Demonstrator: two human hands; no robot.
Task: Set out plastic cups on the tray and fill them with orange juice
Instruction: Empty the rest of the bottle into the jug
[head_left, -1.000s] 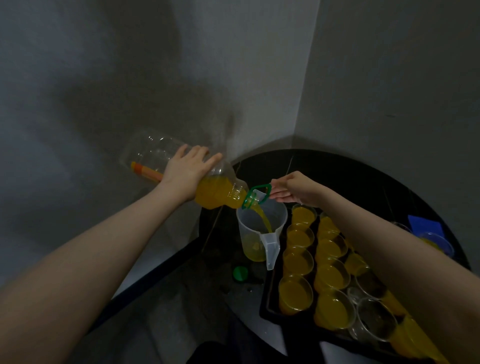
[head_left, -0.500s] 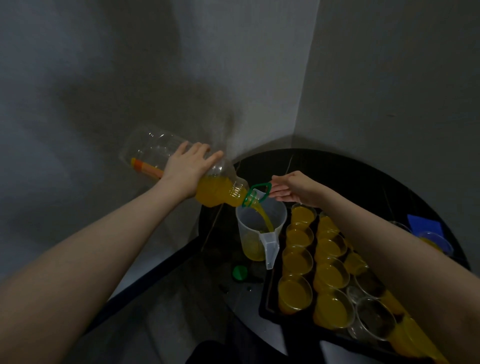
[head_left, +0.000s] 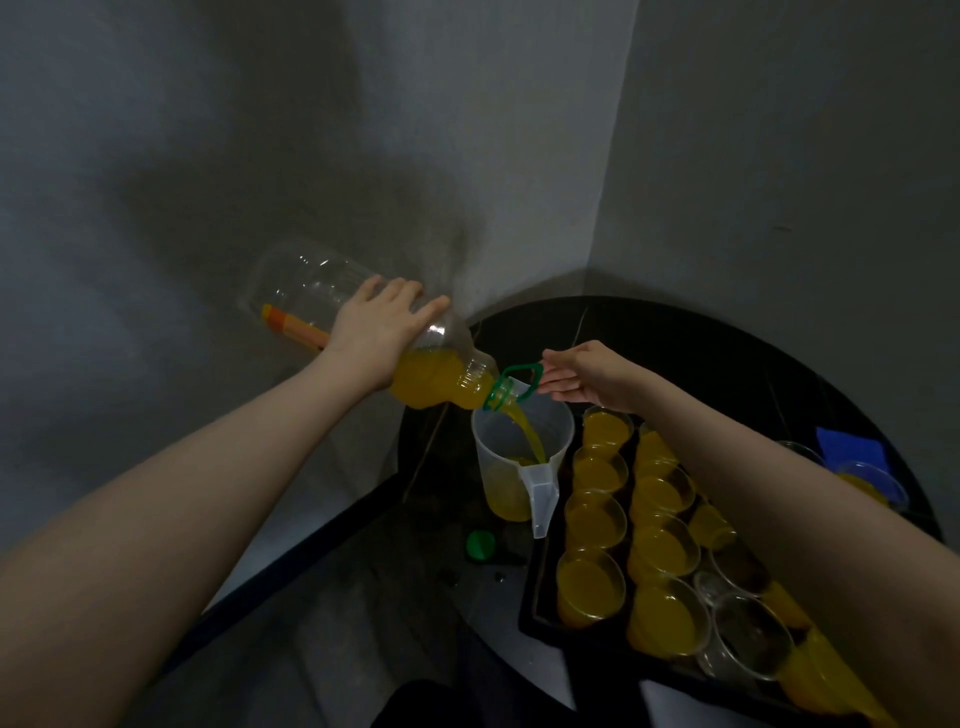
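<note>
- Orange juice (head_left: 530, 441) streams from the tilted bottle (head_left: 363, 332) into the jug (head_left: 511, 467), which stands on the tabletop (head_left: 727, 353) just left of the tray (head_left: 540, 608).
- My left hand (head_left: 379, 332) lies over the bottle's body, fingers spread and wrapped round it.
- My right hand (head_left: 587, 376) pinches the green handle loop (head_left: 524, 379) at the bottle's neck.
- The cups (head_left: 592, 587) sit in rows on the tray, most filled with juice, a few near my right arm clear.
- A green cap (head_left: 480, 545) lies on the tabletop in front of the jug.
- A blue cloth (head_left: 847, 449) lies at the far right.
</note>
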